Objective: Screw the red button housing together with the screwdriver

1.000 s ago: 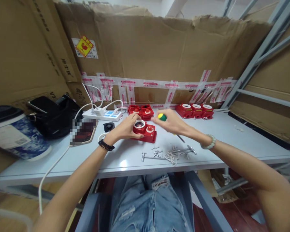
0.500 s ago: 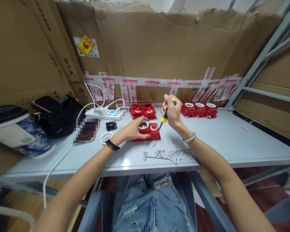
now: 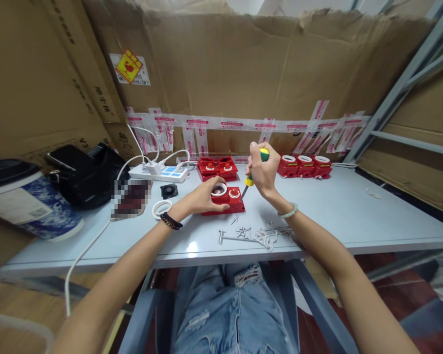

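Observation:
In front of me on the table lies a red plastic housing with a white ring at its left and a small red knob on a white base at its right. My left hand grips the housing's left side, thumb along the front and fingers behind. A yellow-and-green screwdriver is wrapped in my right hand. It tilts, with its tip down at the housing's right end; a screw under the tip is too small to make out. Several loose screws lie just in front, beside a metal T-shaped rod.
Behind stand more red housings, and others with white rings at back right. Left are a power strip, a small black fan, loose white rings, a black bag and a large patterned cup. Cardboard walls the back.
Almost nothing differs. The view has shifted very slightly; both hands keep their places, with the screwdriver at the same corner of the red housing.

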`<action>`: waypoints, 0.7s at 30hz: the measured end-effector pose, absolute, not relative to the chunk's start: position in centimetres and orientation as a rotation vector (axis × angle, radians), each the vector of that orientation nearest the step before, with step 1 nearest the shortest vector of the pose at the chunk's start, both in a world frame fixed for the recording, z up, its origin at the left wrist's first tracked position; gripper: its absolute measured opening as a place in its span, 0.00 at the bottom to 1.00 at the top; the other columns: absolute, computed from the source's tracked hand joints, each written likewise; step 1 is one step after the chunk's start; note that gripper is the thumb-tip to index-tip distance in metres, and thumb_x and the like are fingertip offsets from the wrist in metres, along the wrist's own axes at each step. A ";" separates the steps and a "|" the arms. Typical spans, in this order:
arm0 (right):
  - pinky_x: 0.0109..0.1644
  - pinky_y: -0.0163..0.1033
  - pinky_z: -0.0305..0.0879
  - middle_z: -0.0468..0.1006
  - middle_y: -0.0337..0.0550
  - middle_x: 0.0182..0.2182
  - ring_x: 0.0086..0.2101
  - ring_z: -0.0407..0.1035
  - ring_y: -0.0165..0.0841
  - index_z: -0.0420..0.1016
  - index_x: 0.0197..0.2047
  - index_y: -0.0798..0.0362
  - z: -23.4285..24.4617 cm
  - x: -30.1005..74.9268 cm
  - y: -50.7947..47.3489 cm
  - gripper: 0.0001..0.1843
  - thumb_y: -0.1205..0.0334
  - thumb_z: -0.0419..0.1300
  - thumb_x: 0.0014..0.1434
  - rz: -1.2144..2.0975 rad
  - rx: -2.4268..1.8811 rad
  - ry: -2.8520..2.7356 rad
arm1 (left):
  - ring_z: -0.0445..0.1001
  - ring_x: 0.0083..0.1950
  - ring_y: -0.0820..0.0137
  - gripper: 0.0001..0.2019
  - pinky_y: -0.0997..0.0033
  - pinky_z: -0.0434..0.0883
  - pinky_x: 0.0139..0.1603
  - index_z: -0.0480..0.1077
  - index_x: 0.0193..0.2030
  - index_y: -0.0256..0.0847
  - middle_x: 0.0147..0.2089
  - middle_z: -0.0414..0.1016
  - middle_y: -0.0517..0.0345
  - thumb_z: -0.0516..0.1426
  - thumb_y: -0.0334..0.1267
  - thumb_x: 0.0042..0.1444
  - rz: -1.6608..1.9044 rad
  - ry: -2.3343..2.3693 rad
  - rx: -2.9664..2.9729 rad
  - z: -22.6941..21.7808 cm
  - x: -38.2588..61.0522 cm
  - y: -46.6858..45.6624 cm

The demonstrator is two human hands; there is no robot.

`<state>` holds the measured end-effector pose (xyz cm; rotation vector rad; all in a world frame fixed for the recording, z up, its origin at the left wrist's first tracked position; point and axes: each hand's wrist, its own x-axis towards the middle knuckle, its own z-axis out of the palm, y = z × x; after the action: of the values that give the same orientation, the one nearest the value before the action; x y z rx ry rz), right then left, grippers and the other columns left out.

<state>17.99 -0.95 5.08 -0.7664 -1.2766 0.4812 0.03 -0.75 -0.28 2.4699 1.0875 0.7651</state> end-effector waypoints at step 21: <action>0.23 0.33 0.57 0.62 0.30 0.16 0.16 0.61 0.25 0.55 0.28 0.49 4.6 19.9 -0.3 0.16 0.49 0.49 0.61 0.294 -0.929 -1.300 | 0.70 0.52 0.59 0.30 0.59 0.67 0.55 0.61 0.52 0.40 0.53 0.69 0.48 0.62 0.49 0.45 0.742 1.106 2.478 -0.2 0.1 -0.8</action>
<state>19.91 -0.30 4.58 -0.9294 -1.3001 0.2941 0.09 -0.77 -0.19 2.4778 1.1064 0.7425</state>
